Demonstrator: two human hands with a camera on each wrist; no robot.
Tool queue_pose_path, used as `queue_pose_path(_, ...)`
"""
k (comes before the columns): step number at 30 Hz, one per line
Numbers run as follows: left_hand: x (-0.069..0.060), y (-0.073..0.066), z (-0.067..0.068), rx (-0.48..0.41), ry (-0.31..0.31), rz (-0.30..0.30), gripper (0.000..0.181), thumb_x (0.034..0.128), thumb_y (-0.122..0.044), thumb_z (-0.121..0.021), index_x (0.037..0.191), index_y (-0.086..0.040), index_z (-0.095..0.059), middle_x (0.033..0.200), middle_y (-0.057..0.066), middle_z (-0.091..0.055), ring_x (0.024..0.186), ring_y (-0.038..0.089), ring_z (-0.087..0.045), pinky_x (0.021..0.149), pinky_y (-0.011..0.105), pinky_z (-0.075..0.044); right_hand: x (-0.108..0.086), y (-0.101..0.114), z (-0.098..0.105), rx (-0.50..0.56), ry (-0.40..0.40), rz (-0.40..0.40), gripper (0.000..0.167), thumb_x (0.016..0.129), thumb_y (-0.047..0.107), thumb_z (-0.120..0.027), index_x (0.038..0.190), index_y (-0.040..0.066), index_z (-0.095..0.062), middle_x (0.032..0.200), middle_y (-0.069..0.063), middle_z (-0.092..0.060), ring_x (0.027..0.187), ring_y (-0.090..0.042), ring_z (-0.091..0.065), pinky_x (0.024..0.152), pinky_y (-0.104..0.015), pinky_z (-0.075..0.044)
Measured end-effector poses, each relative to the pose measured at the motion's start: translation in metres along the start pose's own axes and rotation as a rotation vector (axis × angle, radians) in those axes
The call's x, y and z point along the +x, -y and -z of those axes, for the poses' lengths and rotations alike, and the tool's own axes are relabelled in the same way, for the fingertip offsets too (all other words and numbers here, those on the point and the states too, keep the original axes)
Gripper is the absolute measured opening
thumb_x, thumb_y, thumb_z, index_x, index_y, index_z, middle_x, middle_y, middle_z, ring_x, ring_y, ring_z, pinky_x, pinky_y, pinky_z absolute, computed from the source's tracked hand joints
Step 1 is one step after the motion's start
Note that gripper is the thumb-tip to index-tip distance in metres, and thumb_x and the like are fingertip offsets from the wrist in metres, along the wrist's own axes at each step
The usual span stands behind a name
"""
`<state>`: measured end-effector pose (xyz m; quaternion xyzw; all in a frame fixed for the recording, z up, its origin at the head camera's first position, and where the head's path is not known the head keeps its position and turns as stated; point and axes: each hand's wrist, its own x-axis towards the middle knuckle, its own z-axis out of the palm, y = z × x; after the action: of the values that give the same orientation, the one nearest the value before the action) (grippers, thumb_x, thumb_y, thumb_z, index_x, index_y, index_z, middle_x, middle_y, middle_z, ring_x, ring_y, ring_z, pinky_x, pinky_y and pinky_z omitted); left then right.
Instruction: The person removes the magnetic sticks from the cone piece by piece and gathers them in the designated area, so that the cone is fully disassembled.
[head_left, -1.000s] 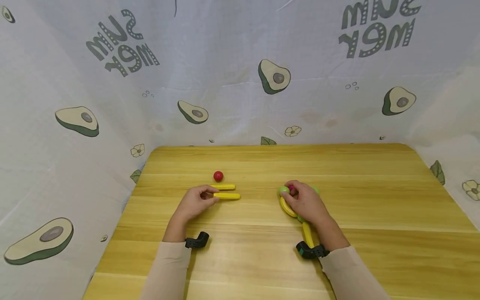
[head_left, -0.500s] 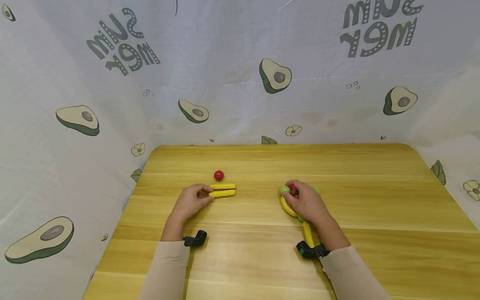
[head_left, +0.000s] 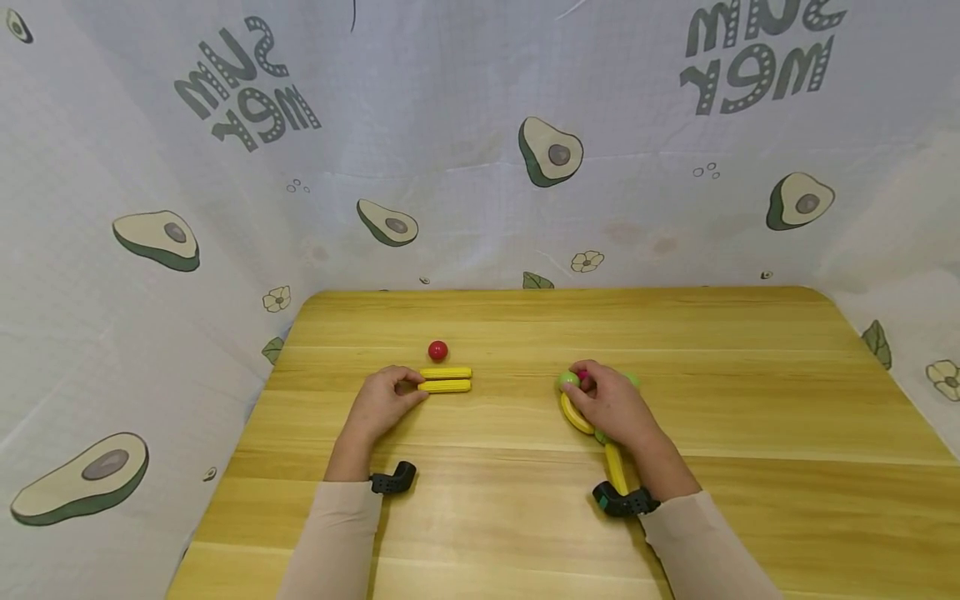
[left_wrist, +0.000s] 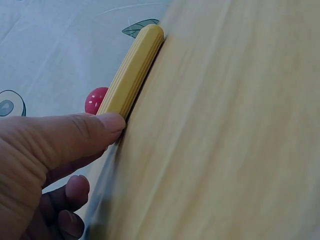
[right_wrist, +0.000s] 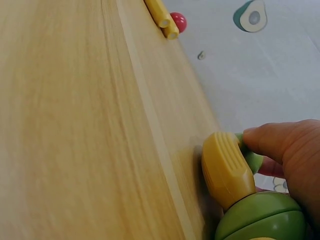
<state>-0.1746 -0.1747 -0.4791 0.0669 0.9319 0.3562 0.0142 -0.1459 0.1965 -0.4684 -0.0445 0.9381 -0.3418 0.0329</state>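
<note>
Two yellow ridged rods lie side by side on the table, the far rod (head_left: 450, 372) and the near rod (head_left: 450, 387). My left hand (head_left: 381, 406) pinches the near rod at its left end; in the left wrist view the thumb (left_wrist: 112, 122) presses on it. My right hand (head_left: 611, 406) holds a light green ball (head_left: 568, 381) between thumb and fingers. From that ball a curved yellow rod (head_left: 575, 414) runs to another green ball (right_wrist: 265, 220), partly under the hand. A straight yellow rod (head_left: 615, 468) extends nearer from there. A magenta piece (head_left: 582, 375) shows behind the fingers, mostly hidden.
A red ball (head_left: 438, 350) sits just beyond the two rods. Past the right hand, part of another light green piece (head_left: 633, 381) peeks out. The wooden table (head_left: 720, 350) ends at a white printed cloth (head_left: 465, 167) behind and at both sides.
My left hand has shifted slightly left and away, bringing the near rod alongside the far one, now parallel and almost touching. The right hand has stayed in place.
</note>
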Motion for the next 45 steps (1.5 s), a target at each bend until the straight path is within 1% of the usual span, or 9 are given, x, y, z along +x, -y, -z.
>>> queue_pose_path(7, 0.0, 0.001, -0.001, 0.019, -0.008, 0.011, 0.021, 0.0884, -0.023, -0.082, 0.107, -0.015, -0.076, 0.108, 0.003, -0.072, 0.085, 0.016, -0.057, 0.077, 0.031, -0.048, -0.001, 0.003, 0.0, 0.034, 0.024, 0.001, 0.047, 0.103, 0.034, -0.061, 0.139, 0.004, -0.056, 0.108, -0.012, -0.068, 0.089, -0.02, -0.063, 0.077, -0.036, -0.054)
queue_pose_path(10, 0.0, 0.0, 0.0, 0.014, -0.009, 0.016, 0.021, 0.0882, -0.023, -0.082, 0.107, -0.015, -0.075, 0.109, 0.003, -0.072, 0.085, 0.016, -0.057, 0.078, 0.031, -0.048, -0.001, 0.005, 0.0, 0.065, 0.037, 0.0, 0.052, 0.103, 0.032, -0.061, 0.145, 0.003, -0.051, 0.116, -0.015, -0.069, 0.098, -0.024, -0.068, 0.085, -0.042, -0.057)
queue_pose_path(15, -0.002, -0.002, 0.002, 0.002, -0.014, 0.022, 0.023, 0.087, -0.025, -0.083, 0.107, -0.016, -0.075, 0.109, 0.002, -0.072, 0.087, 0.017, -0.057, 0.079, 0.032, -0.048, -0.004, 0.009, 0.005, 0.094, 0.072, -0.009, 0.056, 0.103, 0.033, -0.061, 0.15, 0.005, -0.045, 0.128, -0.016, -0.066, 0.111, -0.03, -0.068, 0.096, -0.049, -0.056)
queue_pose_path(20, -0.002, -0.001, 0.004, -0.007, -0.014, 0.02, 0.025, 0.0868, -0.026, -0.083, 0.107, -0.015, -0.075, 0.11, 0.002, -0.071, 0.089, 0.018, -0.057, 0.08, 0.032, -0.048, -0.006, 0.009, 0.014, 0.08, 0.079, -0.005, 0.046, 0.103, 0.033, -0.061, 0.142, 0.009, -0.055, 0.125, -0.015, -0.069, 0.111, -0.03, -0.068, 0.094, -0.048, -0.057)
queue_pose_path(25, -0.001, -0.002, 0.004, -0.021, -0.005, 0.019, 0.025, 0.0868, -0.028, -0.083, 0.106, -0.016, -0.074, 0.107, 0.002, -0.069, 0.087, 0.018, -0.055, 0.079, 0.032, -0.047, -0.01, 0.007, 0.03, 0.039, 0.093, 0.005, 0.029, 0.101, 0.027, -0.064, 0.124, 0.009, -0.067, 0.112, -0.01, -0.071, 0.1, -0.024, -0.065, 0.085, -0.04, -0.056)
queue_pose_path(29, -0.001, -0.002, 0.004, -0.033, -0.007, 0.027, 0.026, 0.0854, -0.03, -0.084, 0.104, -0.016, -0.073, 0.102, 0.001, -0.067, 0.086, 0.018, -0.055, 0.077, 0.031, -0.047, -0.014, 0.008, 0.042, 0.018, 0.166, -0.009, 0.021, 0.098, 0.021, -0.066, 0.112, 0.006, -0.069, 0.102, -0.009, -0.068, 0.091, -0.022, -0.06, 0.077, -0.033, -0.051)
queue_pose_path(32, -0.001, -0.003, 0.005, -0.038, -0.012, 0.032, 0.026, 0.0848, -0.031, -0.085, 0.101, -0.016, -0.072, 0.099, 0.001, -0.065, 0.085, 0.018, -0.055, 0.076, 0.031, -0.047, -0.017, 0.008, 0.047, 0.021, 0.232, -0.02, 0.019, 0.095, 0.017, -0.067, 0.109, 0.005, -0.069, 0.1, -0.008, -0.067, 0.09, -0.021, -0.058, 0.074, -0.032, -0.049)
queue_pose_path(40, -0.002, -0.003, 0.006, -0.04, -0.028, 0.017, 0.023, 0.0876, -0.031, -0.082, 0.098, -0.015, -0.069, 0.094, 0.003, -0.061, 0.083, 0.019, -0.053, 0.075, 0.032, -0.046, -0.021, 0.007, 0.053, 0.049, 0.386, -0.028, 0.028, 0.086, 0.016, -0.077, 0.11, 0.006, -0.068, 0.104, -0.005, -0.068, 0.093, -0.019, -0.06, 0.081, -0.035, -0.051)
queue_pose_path(45, -0.001, -0.003, 0.006, -0.033, -0.052, 0.002, 0.022, 0.0892, -0.032, -0.081, 0.095, -0.014, -0.069, 0.091, 0.003, -0.059, 0.082, 0.019, -0.053, 0.074, 0.032, -0.045, -0.021, 0.007, 0.053, 0.067, 0.421, -0.012, 0.029, 0.085, 0.015, -0.079, 0.11, 0.006, -0.068, 0.107, -0.006, -0.068, 0.095, -0.019, -0.059, 0.083, -0.035, -0.051)
